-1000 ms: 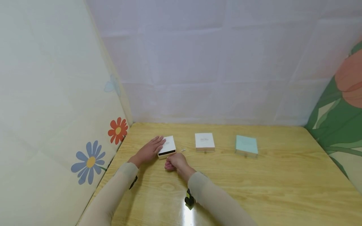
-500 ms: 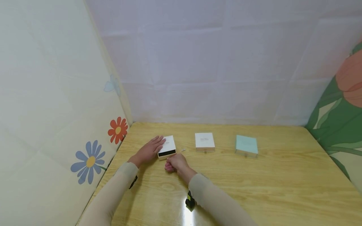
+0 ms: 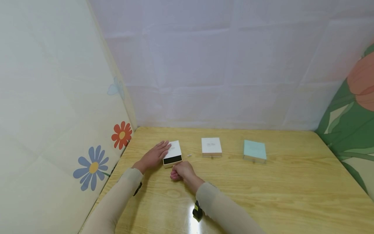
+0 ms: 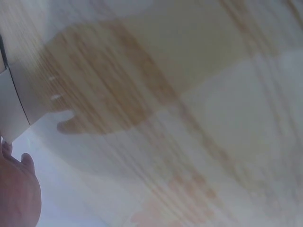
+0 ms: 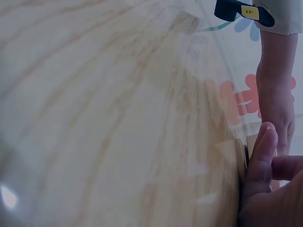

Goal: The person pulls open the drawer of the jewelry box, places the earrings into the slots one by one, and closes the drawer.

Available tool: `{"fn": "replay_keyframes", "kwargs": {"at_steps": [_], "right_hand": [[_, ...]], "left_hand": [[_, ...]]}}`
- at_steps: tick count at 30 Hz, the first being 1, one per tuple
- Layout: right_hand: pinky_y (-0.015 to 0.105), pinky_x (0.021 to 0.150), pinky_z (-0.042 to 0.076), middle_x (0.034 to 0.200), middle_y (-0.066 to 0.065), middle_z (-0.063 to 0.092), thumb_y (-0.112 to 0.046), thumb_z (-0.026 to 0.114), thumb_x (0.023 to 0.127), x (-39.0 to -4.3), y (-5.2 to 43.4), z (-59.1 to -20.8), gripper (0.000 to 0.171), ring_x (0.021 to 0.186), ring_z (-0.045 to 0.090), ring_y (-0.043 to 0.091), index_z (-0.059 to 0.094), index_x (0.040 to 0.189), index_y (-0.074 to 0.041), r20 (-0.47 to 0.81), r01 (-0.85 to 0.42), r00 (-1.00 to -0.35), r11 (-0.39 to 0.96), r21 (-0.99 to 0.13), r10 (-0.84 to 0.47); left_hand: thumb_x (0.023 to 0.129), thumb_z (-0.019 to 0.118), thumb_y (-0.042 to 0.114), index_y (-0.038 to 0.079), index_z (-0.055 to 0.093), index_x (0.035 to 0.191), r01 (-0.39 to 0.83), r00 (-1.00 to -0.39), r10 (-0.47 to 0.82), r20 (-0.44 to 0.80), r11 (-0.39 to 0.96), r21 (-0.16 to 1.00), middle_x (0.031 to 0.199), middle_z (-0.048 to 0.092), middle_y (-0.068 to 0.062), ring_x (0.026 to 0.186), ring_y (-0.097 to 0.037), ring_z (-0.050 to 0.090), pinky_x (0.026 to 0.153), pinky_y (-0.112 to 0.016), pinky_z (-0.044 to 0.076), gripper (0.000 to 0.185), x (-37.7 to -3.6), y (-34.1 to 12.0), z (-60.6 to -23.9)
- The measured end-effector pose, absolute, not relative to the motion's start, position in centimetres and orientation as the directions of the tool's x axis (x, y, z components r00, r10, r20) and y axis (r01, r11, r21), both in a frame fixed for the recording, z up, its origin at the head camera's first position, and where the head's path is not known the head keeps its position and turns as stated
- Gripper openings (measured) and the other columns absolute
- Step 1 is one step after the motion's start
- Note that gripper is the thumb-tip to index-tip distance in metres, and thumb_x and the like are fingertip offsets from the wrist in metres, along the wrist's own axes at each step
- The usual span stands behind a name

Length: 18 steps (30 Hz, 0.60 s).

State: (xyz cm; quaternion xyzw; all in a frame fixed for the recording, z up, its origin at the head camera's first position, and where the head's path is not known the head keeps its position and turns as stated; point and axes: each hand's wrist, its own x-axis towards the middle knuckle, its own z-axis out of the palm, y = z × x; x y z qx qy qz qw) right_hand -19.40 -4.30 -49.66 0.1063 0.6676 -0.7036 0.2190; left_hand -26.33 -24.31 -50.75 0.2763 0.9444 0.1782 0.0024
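Observation:
At the left of the table, a white drawer-style gift box (image 3: 174,149) has its black-lined drawer (image 3: 172,159) partly pulled out toward me. My left hand (image 3: 153,156) rests with straight fingers on the lid's left side. At the drawer's front edge my right hand (image 3: 183,170) pinches with curled fingers; the exact spot it grips is hidden. In the right wrist view, thumb and finger of the right hand (image 5: 270,189) meet by the drawer front. Only part of the left hand (image 4: 19,189) shows beside the box (image 4: 14,104) in the left wrist view.
Just right of the box lies a tiny silvery item (image 3: 189,155), too small to make out. Another white box (image 3: 211,146) and a pale turquoise box (image 3: 255,149) stand farther right on the wooden table (image 3: 277,191). A flowered wall panel (image 3: 58,97) borders the left.
The drawer has slid farther out toward me, showing more black interior. My right hand has moved slightly back with it, while the left hand has stayed on the lid.

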Motion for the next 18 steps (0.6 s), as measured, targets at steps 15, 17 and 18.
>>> {"fn": "replay_keyframes", "kwargs": {"at_steps": [15,17,18], "right_hand": [[0.022,0.05,0.058,0.063,0.008,0.065,0.006,0.057,0.094,-18.59,-3.97,-49.95,0.012,0.049,0.063,0.01,0.066,0.097,0.012,-0.44,0.448,-0.879,-0.005,-0.894,-0.185],[0.022,0.05,0.058,0.064,0.008,0.065,0.005,0.057,0.094,-18.5,-3.96,-49.98,0.013,0.049,0.063,0.01,0.067,0.099,0.012,-0.44,0.448,-0.879,-0.003,-0.894,-0.184],[0.022,0.05,0.058,0.065,0.008,0.065,0.005,0.057,0.095,-18.45,-3.95,-50.0,0.013,0.049,0.063,0.01,0.067,0.1,0.012,-0.441,0.449,-0.879,-0.001,-0.894,-0.183]], "left_hand": [[0.112,0.034,0.031,0.011,0.036,0.158,0.485,-0.865,0.499,0.052,0.806,0.34,0.166,0.028,-0.01,0.154,-0.035,0.02,0.126,-0.051,0.017,0.05,-26.54,-24.22,-50.9],[0.112,0.034,0.031,0.011,0.036,0.158,0.488,-0.864,0.499,0.059,0.806,0.335,0.166,0.028,-0.01,0.154,-0.035,0.02,0.126,-0.051,0.018,0.05,-26.57,-24.23,-50.97],[0.112,0.034,0.031,0.011,0.036,0.158,0.49,-0.864,0.5,0.063,0.804,0.338,0.166,0.028,-0.01,0.154,-0.036,0.02,0.126,-0.051,0.018,0.05,-26.56,-24.24,-50.98]]}}
